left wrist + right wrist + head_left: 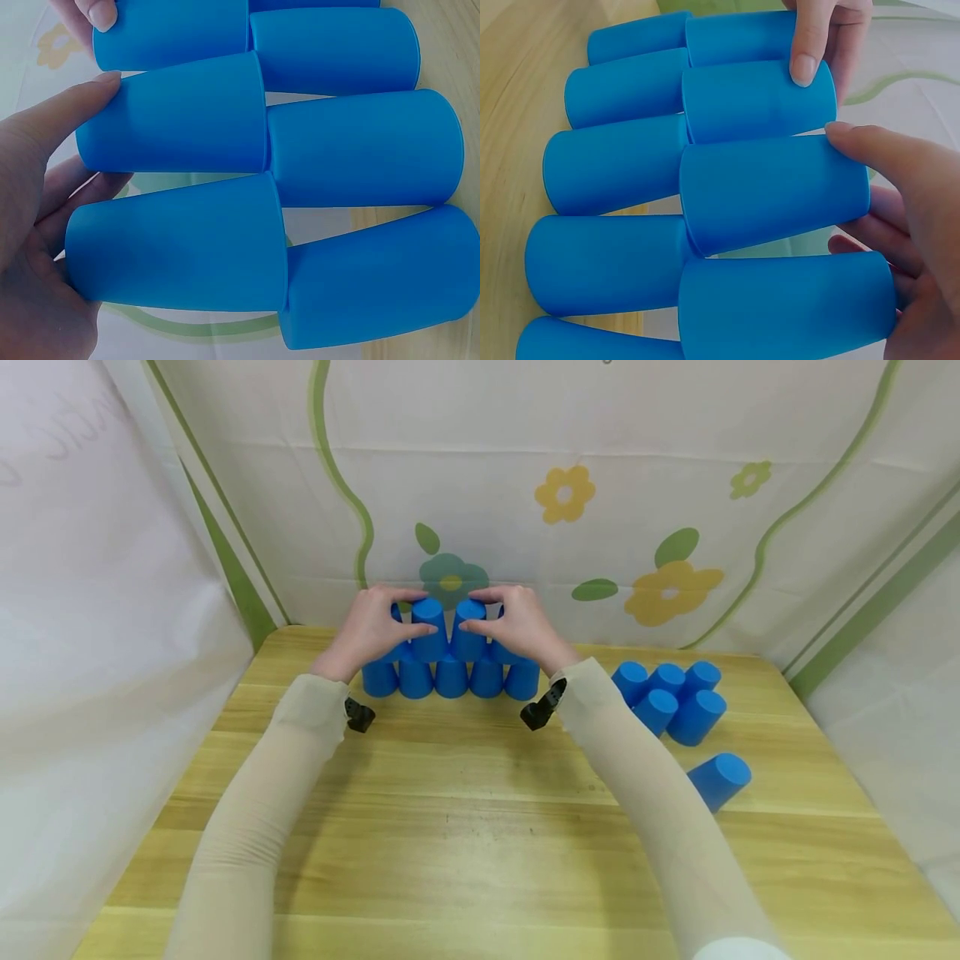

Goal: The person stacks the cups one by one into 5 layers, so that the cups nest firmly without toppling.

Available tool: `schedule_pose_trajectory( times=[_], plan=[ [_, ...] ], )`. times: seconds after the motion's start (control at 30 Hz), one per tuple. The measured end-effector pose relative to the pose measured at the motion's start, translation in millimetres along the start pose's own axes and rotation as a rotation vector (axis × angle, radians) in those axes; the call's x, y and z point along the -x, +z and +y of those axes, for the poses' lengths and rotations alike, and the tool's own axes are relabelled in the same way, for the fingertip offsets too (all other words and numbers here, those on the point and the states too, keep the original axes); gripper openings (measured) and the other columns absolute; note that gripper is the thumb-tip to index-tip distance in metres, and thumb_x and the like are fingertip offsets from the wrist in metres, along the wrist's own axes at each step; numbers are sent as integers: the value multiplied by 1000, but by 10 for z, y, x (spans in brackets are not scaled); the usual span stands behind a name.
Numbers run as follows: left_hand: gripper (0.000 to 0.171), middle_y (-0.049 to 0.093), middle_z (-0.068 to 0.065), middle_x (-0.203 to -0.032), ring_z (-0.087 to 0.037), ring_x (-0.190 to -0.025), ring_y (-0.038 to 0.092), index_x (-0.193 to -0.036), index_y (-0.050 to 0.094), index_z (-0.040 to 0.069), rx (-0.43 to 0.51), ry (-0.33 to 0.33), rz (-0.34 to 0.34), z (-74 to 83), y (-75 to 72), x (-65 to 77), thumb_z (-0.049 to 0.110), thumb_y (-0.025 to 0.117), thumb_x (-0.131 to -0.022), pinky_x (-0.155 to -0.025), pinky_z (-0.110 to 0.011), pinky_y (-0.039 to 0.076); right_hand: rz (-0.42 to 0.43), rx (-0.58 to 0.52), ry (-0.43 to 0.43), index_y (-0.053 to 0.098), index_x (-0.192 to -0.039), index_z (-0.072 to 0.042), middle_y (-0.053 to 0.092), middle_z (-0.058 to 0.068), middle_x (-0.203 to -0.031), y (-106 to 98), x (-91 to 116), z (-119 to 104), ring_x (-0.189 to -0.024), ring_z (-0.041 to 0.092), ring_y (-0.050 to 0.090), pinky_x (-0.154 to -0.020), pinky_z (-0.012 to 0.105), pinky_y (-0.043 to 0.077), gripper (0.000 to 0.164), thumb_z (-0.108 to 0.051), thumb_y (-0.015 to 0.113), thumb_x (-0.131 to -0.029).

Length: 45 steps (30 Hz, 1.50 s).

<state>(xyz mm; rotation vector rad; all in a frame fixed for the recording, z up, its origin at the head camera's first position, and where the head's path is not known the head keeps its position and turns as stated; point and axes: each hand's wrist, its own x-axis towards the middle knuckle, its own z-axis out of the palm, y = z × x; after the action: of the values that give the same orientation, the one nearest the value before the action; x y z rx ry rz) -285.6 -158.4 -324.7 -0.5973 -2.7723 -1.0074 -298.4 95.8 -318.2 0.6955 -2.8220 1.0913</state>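
Observation:
Blue plastic cups stand upside down in two tiers near the back of the table. My left hand pinches the inner left upper cup between thumb and fingers. My right hand likewise pinches the inner right upper cup. Each outer upper cup, such as the left one and the right one, sits beside a palm, partly hidden in the head view. The upper cups bridge the gaps between cups of the bottom row.
More upside-down blue cups stand grouped on the right side of the wooden table. A single cup is nearer, partly behind the right forearm. A flower-printed white curtain hangs right behind the stacked cups.

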Motion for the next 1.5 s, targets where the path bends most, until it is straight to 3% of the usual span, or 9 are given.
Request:
schedule_pose_trajectory(
  times=[0.23,0.5,0.7,0.97,1.13,1.37,1.5],
  plan=[
    [63,56,-11,-145,-33,-137,44,-142,60,8,-1,26,21,5,4,5,35,82,-89,-112,-54,36,19,-34,-19,64,-139,-13,58,6,-144,-13,40,11,-137,25,48,-108,45,43,56,-40,78,-92],
    [69,57,-11,-144,-31,-137,44,-144,59,10,-13,90,127,141,-17,62,38,84,-86,-112,-53,36,88,-57,-75,59,-144,-15,55,3,-147,-156,224,35,-139,22,44,-111,44,39,63,-42,78,-91],
    [68,60,-8,-140,-27,-135,46,-142,61,11,3,197,205,303,33,144,36,87,-84,-112,-46,37,156,-42,-120,59,-145,-18,55,1,-146,-338,454,90,-139,20,45,-111,43,39,63,-42,79,-90],
    [68,62,-8,-138,-26,-133,49,-139,63,8,71,324,249,422,225,277,32,89,-81,-117,-42,30,210,-39,-59,59,-145,-28,56,-4,-146,-591,827,243,-138,17,45,-112,50,38,63,-45,80,-88],
    [69,61,-8,-139,-25,-134,50,-139,63,8,92,356,223,458,399,352,33,89,-81,-121,-41,21,227,-25,-49,59,-145,-24,56,-1,-146,-684,1066,422,-138,21,45,-110,52,39,62,-40,81,-89],
    [70,62,-6,-138,-24,-133,49,-139,62,8,116,346,132,573,668,464,32,90,-80,-112,-46,37,251,0,18,60,-144,-24,57,2,-145,-801,1450,599,-139,25,45,-109,57,39,63,-40,82,-88],
    [68,63,-6,-136,-23,-131,51,-138,63,7,160,365,88,641,876,487,29,90,-80,-110,-45,40,288,-14,47,62,-142,-24,59,2,-143,-880,1659,701,-138,27,47,-107,58,40,57,-34,82,-89]
  ],
)
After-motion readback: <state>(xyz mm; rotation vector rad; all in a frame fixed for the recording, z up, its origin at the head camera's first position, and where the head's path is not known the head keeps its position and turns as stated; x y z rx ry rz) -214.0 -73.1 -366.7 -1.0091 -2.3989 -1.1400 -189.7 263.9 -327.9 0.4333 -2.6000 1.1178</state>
